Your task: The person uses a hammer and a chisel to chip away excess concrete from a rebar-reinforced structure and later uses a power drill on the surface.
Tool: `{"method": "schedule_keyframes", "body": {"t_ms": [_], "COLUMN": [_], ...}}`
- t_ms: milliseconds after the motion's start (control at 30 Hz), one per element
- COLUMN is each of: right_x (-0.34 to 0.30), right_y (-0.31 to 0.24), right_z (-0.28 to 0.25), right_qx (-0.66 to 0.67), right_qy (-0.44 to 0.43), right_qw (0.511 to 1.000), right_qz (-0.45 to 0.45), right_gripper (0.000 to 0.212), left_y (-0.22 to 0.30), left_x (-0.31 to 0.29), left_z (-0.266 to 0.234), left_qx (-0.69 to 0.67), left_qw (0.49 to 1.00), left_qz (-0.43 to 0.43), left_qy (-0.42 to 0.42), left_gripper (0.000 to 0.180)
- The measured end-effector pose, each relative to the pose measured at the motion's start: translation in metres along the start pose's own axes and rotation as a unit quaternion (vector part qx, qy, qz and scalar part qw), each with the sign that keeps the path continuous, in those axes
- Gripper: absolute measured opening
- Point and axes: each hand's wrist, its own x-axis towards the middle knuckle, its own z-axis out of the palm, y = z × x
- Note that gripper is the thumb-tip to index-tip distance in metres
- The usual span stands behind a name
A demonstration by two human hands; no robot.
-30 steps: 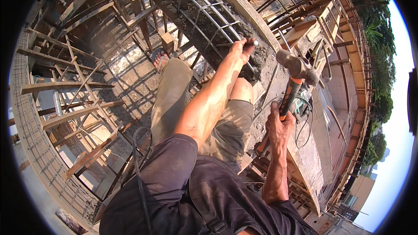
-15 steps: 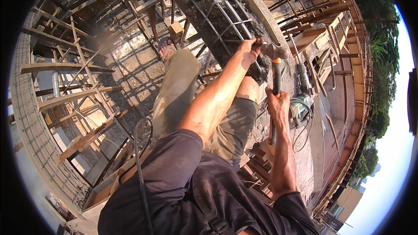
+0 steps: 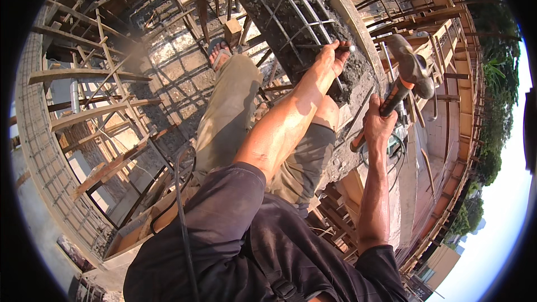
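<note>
hammer [image 3: 401,87] in right hand [image 3: 379,121], handle [image 3: 395,100] markings unreadable

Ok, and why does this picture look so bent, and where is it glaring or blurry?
Head view: fisheye bending, with the formwork at right curving along a black rim; head view: hard sun, shine on the left forearm, barred shadows across the ground, pale sky; head view: a hazy smear near the upper-left timbers, cause unclear, while the hammer reads clearly.
</note>
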Motion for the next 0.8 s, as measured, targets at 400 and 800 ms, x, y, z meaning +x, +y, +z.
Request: {"method": "schedule_keyframes", "body": {"t_ms": [400,800], "right_x": [-0.012,-0.033], "right_y": [-0.144,-0.028], "right_z": [-0.078,0.003], "right_qx": [0.325,-0.100], "right_qy": [0.072,-0.146], "right_qw": [0.937,0.972], "right_qz": [-0.107,0.157], "right_gripper": [0.039,0.040], "left_y": [0.007,0.011], "left_x": [0.005,0.021], "left_z": [-0.004,-0.014], "left_qx": [0.026,0.039], "left_qw": [0.999,0.998], "left_qz": [0.028,-0.015], "left_qy": [-0.023,-0.045], "left_gripper": [0.014,0.015]}}
